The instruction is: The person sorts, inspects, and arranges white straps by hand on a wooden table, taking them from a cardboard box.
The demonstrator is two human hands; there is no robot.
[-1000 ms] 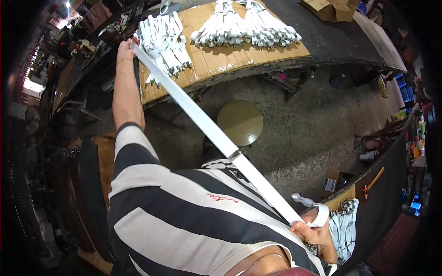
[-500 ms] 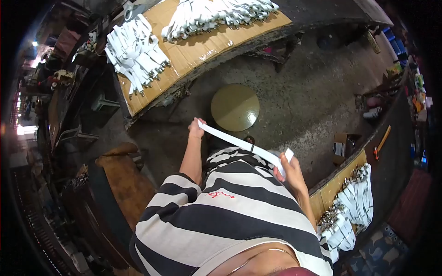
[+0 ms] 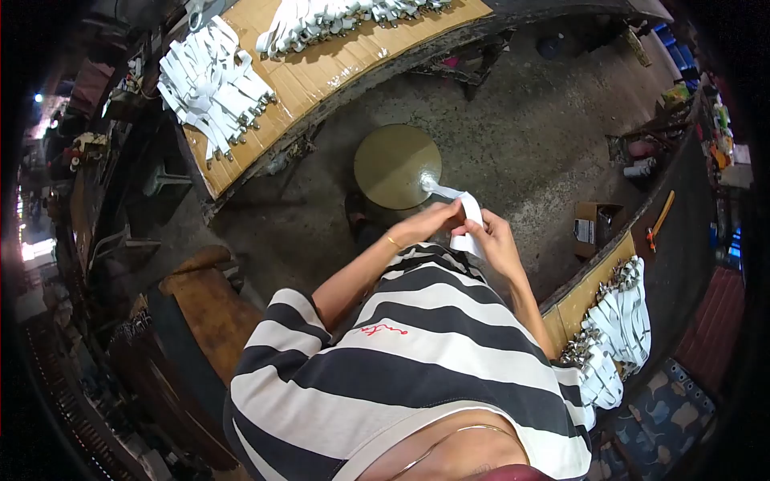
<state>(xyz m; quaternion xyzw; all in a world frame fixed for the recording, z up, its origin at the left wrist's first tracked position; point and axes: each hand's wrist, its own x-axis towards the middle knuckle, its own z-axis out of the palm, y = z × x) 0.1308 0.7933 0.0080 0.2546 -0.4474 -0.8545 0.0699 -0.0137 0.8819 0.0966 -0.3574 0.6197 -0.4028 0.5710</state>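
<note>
A white strap (image 3: 472, 215) is looped between my two hands in front of the striped shirt. My left hand (image 3: 433, 223) is closed on it from the left, fingers pinched at the loop. On the other side, my right hand (image 3: 492, 242) grips the same strap between thumb and fingers. One tail of the strap stretches forward over the edge of the round stool top (image 3: 393, 164); another part hangs below the fingers. Partly hidden by the hands is how its ends lie.
Two piles of white straps with metal ends, a left pile (image 3: 210, 84) and a far pile (image 3: 345, 20), lie on a cardboard-covered table (image 3: 313, 80). More straps (image 3: 613, 329) rest at right, near an orange-handled tool (image 3: 661, 220). An open box (image 3: 593, 228) sits on the floor.
My left hand has moved right and met my right hand. The strap, stretched straight between them before, is now folded into a loop. The view has shifted slightly.
</note>
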